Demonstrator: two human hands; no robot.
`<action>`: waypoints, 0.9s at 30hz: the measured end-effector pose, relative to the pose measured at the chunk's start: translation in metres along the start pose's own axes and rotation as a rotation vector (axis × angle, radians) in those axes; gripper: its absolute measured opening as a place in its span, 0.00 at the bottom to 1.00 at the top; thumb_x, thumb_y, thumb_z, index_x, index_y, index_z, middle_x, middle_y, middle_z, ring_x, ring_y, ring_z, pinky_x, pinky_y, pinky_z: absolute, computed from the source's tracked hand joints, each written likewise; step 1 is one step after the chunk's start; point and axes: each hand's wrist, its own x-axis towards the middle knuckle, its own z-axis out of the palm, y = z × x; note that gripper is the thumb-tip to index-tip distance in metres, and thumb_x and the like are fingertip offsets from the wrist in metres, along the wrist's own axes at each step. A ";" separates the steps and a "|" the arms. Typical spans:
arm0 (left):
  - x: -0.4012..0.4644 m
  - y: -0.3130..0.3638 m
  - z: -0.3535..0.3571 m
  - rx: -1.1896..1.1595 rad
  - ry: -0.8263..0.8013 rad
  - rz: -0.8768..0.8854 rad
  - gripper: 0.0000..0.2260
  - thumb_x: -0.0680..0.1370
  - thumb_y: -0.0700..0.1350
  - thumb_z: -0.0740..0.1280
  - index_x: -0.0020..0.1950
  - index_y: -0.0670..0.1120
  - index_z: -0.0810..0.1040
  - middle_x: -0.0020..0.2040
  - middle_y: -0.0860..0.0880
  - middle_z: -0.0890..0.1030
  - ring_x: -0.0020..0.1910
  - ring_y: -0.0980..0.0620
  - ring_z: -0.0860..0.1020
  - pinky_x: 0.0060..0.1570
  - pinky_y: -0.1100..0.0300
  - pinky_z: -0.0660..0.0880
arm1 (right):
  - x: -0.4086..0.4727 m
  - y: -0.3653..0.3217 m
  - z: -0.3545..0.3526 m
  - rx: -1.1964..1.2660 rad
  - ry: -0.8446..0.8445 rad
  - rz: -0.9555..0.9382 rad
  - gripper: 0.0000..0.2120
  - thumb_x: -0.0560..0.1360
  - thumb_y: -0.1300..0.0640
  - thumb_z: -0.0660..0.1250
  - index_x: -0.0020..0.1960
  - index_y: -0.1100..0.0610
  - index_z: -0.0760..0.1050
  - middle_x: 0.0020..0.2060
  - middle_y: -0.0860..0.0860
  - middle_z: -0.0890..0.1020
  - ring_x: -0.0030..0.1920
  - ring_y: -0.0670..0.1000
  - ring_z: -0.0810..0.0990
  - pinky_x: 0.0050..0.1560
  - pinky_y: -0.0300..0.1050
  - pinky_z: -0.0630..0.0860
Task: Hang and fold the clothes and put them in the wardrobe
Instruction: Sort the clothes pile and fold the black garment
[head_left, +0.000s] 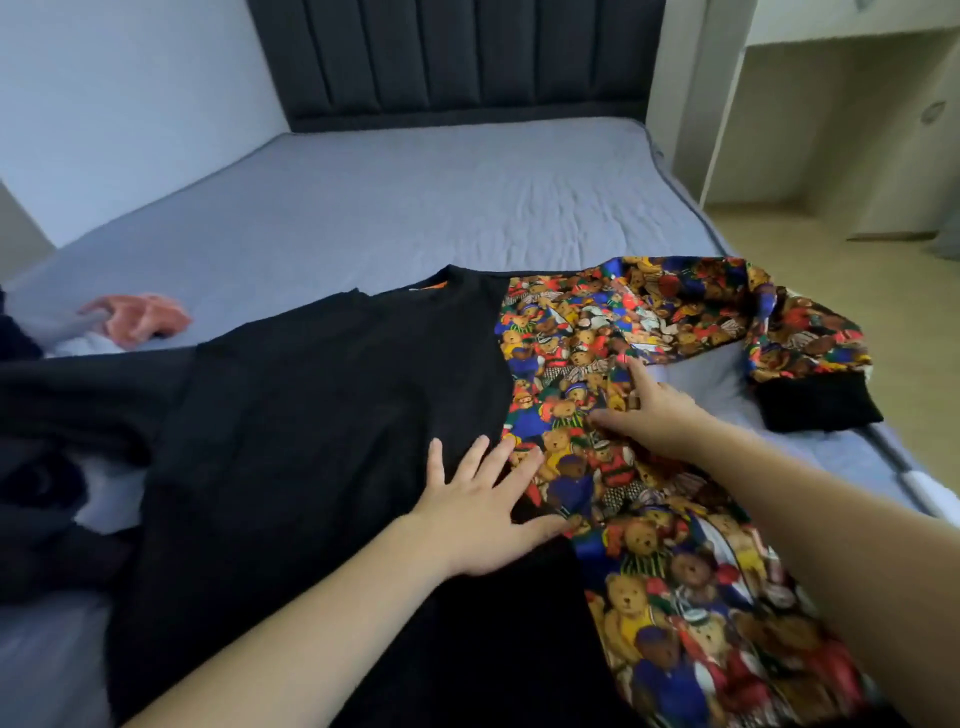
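The garment under handling, a sweater (363, 415), lies spread flat on the bed (415, 208), its collar toward the headboard (457, 57) and its hem toward the viewer. Its body is half plain black, matte cloth on the viewer's left and half a glossy, many-coloured teddy-bear print on the right. The left hand (483, 509) rests palm down on the sweater where black cloth meets print, fingers straight and spread wide, gripping nothing. The right hand (649, 410) lies just beside it, further toward the headboard, on the printed half, fingers extended and pressed flat to the cloth, likewise holding nothing. The two hands are near each other but apart. The printed sleeve (769, 322) runs outward from the sweater's shoulder, bends back toward the viewer and ends in a black ribbed cuff (815, 405) near the bed's right edge. A second dark fold of cloth lies over the sweater's left side; whether it is the other sleeve cannot be told. The bed sheet is grey-blue, smooth with shallow creases. The headboard is dark, padded, with vertical channels. On the bed to the left of the sweater sits a heap of dark clothing (47, 467) and, beyond it, a crumpled pink garment (145, 319).
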 end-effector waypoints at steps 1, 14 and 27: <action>-0.020 0.000 0.000 -0.013 0.051 -0.005 0.36 0.73 0.75 0.40 0.77 0.62 0.37 0.80 0.55 0.40 0.78 0.49 0.36 0.69 0.32 0.32 | -0.014 0.003 -0.002 0.002 0.041 0.015 0.49 0.68 0.27 0.64 0.77 0.51 0.49 0.71 0.58 0.67 0.68 0.61 0.69 0.65 0.54 0.70; -0.104 0.123 -0.016 0.097 0.007 0.247 0.13 0.74 0.49 0.63 0.56 0.45 0.73 0.49 0.43 0.78 0.48 0.41 0.79 0.44 0.54 0.75 | -0.141 0.075 -0.062 0.204 -0.565 0.493 0.24 0.72 0.38 0.69 0.49 0.60 0.74 0.41 0.55 0.84 0.41 0.53 0.81 0.46 0.41 0.73; -0.183 -0.081 0.016 -0.332 0.577 -0.803 0.20 0.74 0.56 0.66 0.63 0.50 0.71 0.63 0.47 0.69 0.63 0.42 0.69 0.61 0.48 0.67 | -0.138 -0.116 0.048 -0.347 0.061 -0.508 0.26 0.78 0.45 0.58 0.73 0.51 0.59 0.71 0.54 0.62 0.71 0.58 0.63 0.70 0.58 0.60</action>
